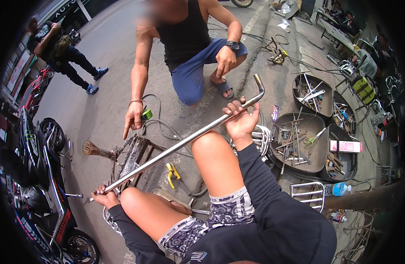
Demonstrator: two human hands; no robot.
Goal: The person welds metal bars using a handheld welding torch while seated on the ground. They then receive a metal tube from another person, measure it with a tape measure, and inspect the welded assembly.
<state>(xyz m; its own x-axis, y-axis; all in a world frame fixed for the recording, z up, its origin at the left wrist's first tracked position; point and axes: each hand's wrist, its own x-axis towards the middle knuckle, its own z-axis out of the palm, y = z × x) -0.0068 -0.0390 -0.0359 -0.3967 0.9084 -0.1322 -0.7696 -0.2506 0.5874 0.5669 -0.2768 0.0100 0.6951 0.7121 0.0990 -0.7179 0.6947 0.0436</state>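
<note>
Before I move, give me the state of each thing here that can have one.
Metal tube, bent at one end, held aslant
Left hand, closed on the tube
Right hand, curled round the tube, thumb spread
Lower tool case, open, partly filled
Upper tool case, open, partly filled
Bottle, capped; upright or lying unclear
Near motorcycle, standing, no rider
Yellow-handled tool, lying on the ground

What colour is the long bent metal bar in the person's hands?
The long bent metal bar is shiny silver; it shows best in the head view.
</note>
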